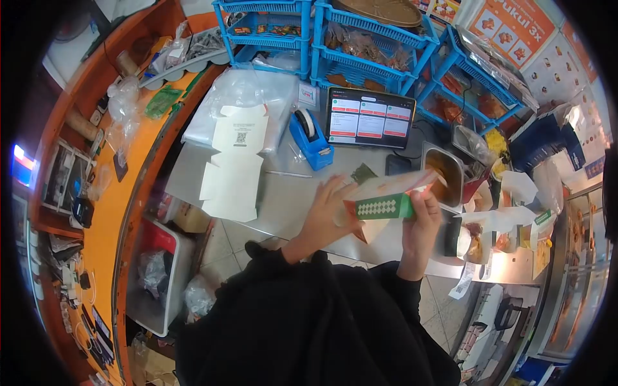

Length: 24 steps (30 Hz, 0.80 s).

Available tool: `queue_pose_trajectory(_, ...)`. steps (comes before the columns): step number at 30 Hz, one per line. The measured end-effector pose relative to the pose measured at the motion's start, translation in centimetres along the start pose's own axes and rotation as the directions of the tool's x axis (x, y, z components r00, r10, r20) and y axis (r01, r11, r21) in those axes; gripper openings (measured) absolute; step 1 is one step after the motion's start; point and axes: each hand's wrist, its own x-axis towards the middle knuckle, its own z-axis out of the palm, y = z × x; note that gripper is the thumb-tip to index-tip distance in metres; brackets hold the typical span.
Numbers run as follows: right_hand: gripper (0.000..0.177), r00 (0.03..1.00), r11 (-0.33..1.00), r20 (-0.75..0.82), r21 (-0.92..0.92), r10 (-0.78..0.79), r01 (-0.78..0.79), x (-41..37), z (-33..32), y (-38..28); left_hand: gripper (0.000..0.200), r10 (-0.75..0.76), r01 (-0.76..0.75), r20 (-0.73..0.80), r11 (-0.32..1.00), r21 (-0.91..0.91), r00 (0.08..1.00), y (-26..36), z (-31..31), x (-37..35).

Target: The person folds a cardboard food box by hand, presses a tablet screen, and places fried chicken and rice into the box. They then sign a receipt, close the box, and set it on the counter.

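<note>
Between my two hands, above the metal table's front edge, is a partly folded cardboard food box (385, 207) with a green patterned side and red and white panels. My left hand (329, 211) grips its left end, with the fingers spread along the panel. At the right end, my right hand (421, 225) pinches the box with thumb and fingers. A flat unfolded carton (233, 170) with a printed code lies on the table to the left, its plain side up. Beyond my left hand stand a blue tape dispenser (311, 143) and a thin stick-like item (288, 174).
A tablet (370, 117) stands at the back, before blue plastic racks (373, 38). Clear plastic bags (248, 96) are stacked behind the flat carton. Metal tubs (444, 168) and filled open boxes (476, 241) occupy the right. An orange counter (106, 257) runs along the left.
</note>
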Motion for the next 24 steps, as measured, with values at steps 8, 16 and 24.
queue_pose_trajectory(8,0.02,0.969,0.976,0.195,-0.187,0.149,-0.113,-1.4,0.2,1.0,0.023,0.2,-0.219,-0.099,0.94,-0.261,0.975,-0.2,-0.7,0.8)
queue_pose_trajectory(16,0.021,0.919,0.927,0.394,-0.348,0.009,0.14,-2.7,0.0,0.7,0.008,0.534,-0.557,-0.173,0.742,-0.373,0.828,0.1,-1.3,0.5)
queue_pose_trajectory(24,0.032,0.816,0.977,0.539,-0.076,0.207,-0.198,-2.4,-0.7,0.8,0.019,0.311,-0.207,-0.051,0.493,-0.845,0.949,1.7,-0.9,-1.5)
